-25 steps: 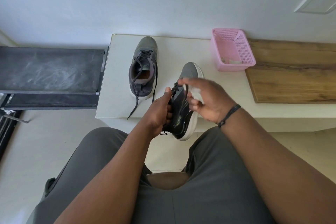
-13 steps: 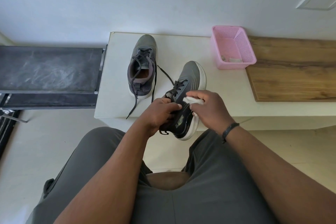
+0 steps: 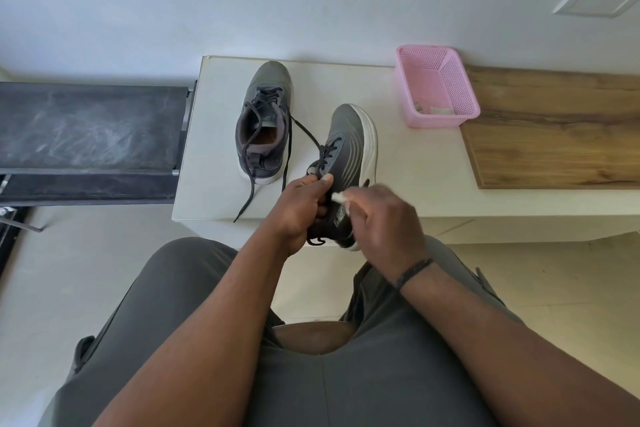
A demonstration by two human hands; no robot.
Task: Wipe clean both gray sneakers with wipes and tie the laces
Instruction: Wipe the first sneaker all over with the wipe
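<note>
— Over the counter's [image 3: 346, 87] near edge, what's happening?
— Left hand [image 3: 301, 208] grips the heel collar of the tilted gray sneaker [image 3: 346, 146]; right hand [image 3: 384, 222], blurred, pinches a white wipe [image 3: 337, 197] against its side. Second sneaker [image 3: 265, 121] sits flat beside it, laces loose.
— Risks?
— I'd guess the dangling black lace [image 3: 304, 130] snags under the wipe, or the shoe twists in that one-handed grip and drops off the edge.
— Materials?
— Knit-looking gray upper, thick smooth white sole, flat cord laces. Pink perforated plastic basket [image 3: 460, 87] nearby, against a wood-grain board [image 3: 554, 135].
</note>
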